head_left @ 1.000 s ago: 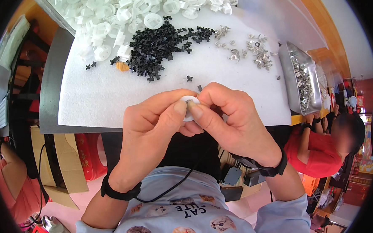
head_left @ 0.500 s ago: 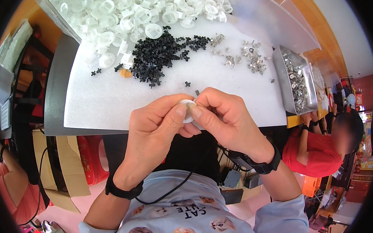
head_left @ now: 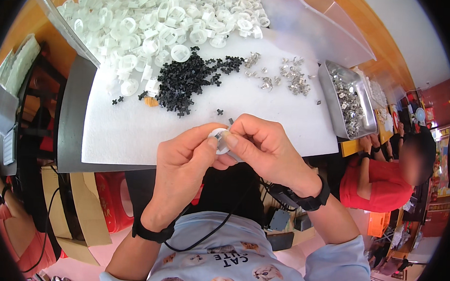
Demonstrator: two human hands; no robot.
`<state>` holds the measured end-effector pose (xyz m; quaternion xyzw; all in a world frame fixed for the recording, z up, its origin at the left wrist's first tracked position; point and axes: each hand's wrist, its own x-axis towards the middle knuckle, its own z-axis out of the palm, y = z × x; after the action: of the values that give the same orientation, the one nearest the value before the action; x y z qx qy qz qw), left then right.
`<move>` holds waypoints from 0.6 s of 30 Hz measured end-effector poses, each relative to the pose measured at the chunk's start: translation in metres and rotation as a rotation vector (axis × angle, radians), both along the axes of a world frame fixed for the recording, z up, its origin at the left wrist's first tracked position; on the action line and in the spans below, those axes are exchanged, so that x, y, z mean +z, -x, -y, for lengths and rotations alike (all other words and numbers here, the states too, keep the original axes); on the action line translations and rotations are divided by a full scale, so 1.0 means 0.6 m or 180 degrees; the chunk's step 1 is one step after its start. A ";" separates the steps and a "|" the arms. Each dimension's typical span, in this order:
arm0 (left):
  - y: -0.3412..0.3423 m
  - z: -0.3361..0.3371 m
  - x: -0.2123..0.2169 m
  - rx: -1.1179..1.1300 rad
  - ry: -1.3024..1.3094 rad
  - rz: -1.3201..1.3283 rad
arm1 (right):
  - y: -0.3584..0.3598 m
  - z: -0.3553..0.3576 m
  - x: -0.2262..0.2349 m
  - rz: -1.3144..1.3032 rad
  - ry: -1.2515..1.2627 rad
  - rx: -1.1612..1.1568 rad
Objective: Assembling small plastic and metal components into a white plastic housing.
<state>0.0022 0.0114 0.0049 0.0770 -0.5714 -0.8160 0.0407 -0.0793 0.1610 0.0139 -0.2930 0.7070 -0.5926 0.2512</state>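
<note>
Just over the near edge of the white foam sheet (head_left: pixel 118 142), both hands hold one small white round plastic piece (head_left: pixel 221 147). My left hand (head_left: pixel 183 158) pinches its left side, thumb at the face and fingers behind. Against its right side, my right hand (head_left: pixel 267 150) presses with the thumb, its other fingers curled. Something greyish shows at the middle of the piece, partly covered by the thumbs; I cannot make it out. A loose black cross-shaped piece (head_left: pixel 220 112) lies just beyond the hands, with a small dark bit (head_left: pixel 231 121) near the right fingers.
At the far left is a heap of white round plastic pieces (head_left: pixel 154 27). Black cross-shaped pieces (head_left: pixel 179 87) are piled before it. Small metal clips (head_left: pixel 295 78) lie scattered beside a metal tray (head_left: pixel 333 103) of metal parts. A person in red (head_left: pixel 373 184) sits at right.
The left thumb has shifted down a little, so more of the white piece's face shows. The whole view has shifted slightly; both hands keep their grip.
</note>
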 end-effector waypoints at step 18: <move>-0.006 -0.002 0.002 -0.0067 0.0178 -0.0163 | 0.032 -0.019 0.084 -0.0621 -0.0291 -0.0457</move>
<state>0.0057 0.0128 0.0060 0.0489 -0.5935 -0.8019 0.0489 -0.0988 0.1723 0.0646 -0.2862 0.7735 -0.5449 0.1513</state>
